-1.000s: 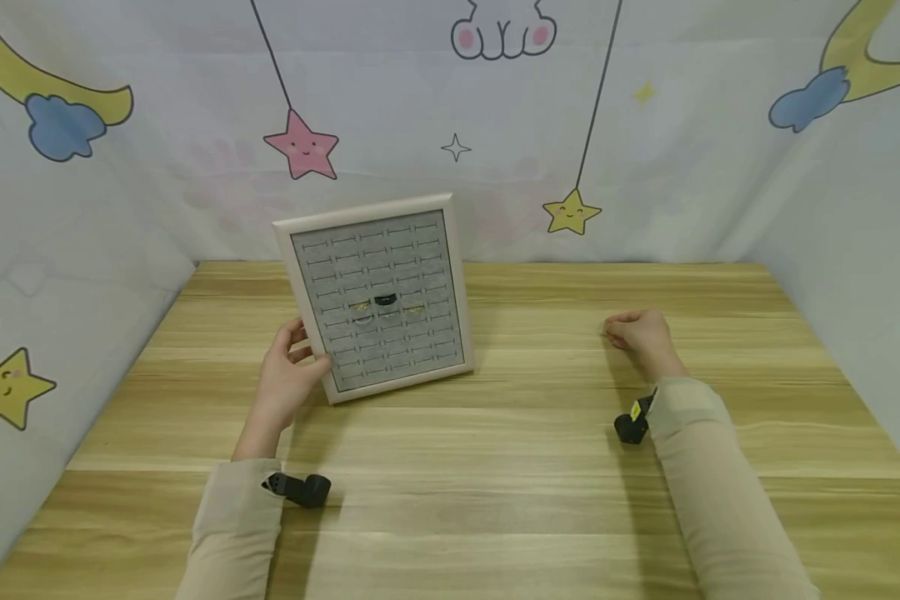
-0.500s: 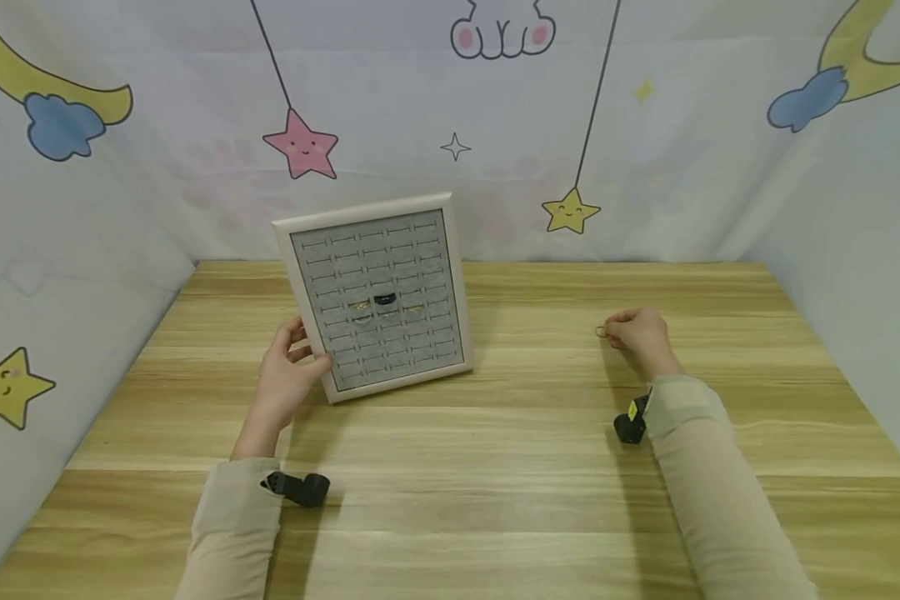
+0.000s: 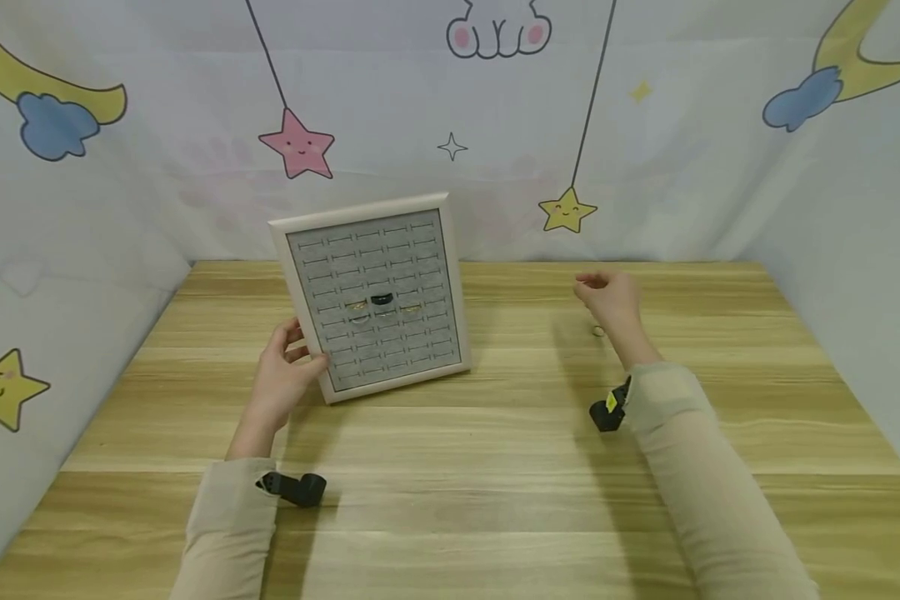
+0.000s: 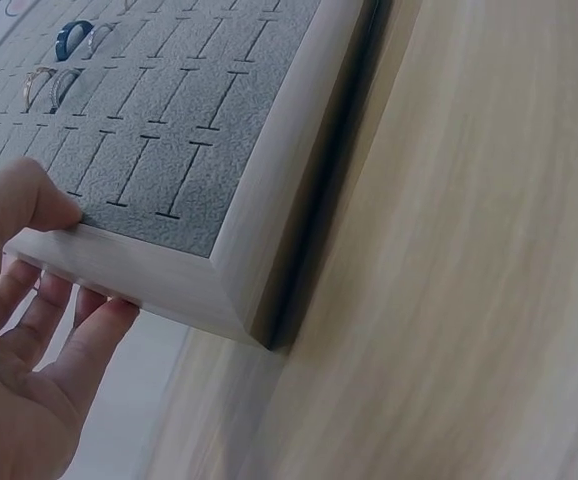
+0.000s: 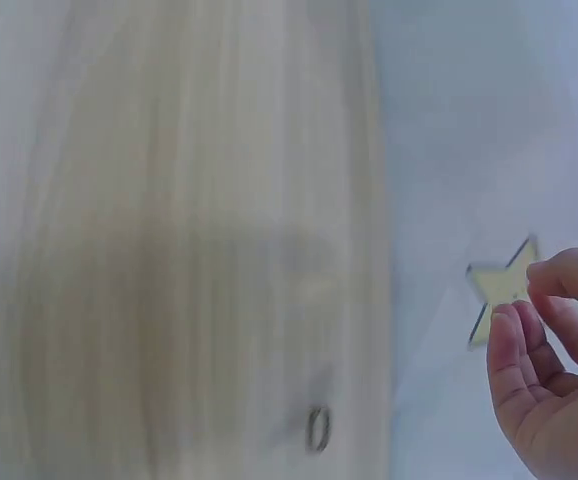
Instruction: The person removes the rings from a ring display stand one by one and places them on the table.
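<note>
In the head view my left hand grips the lower left side of a framed ring display, which stands tilted back on the table. The left wrist view shows the thumb pressing the front of its pale frame, fingers behind. Its grey cushion is slotted, and several rings sit in the middle slots, including a black ring and a gold ring. My right hand is raised over the table, fingers loosely bent, nothing visible between them. Below it, a small loose ring lies on the wood.
The wood-grain table ends at a printed cloth backdrop with stars and moons, which also closes in both sides. A black wrist camera sits on the left sleeve and another camera on the right.
My right hand has let go of the loose ring, leaving it on the table, and has lifted up and slightly to the left. The left hand and ring display stay in place.
</note>
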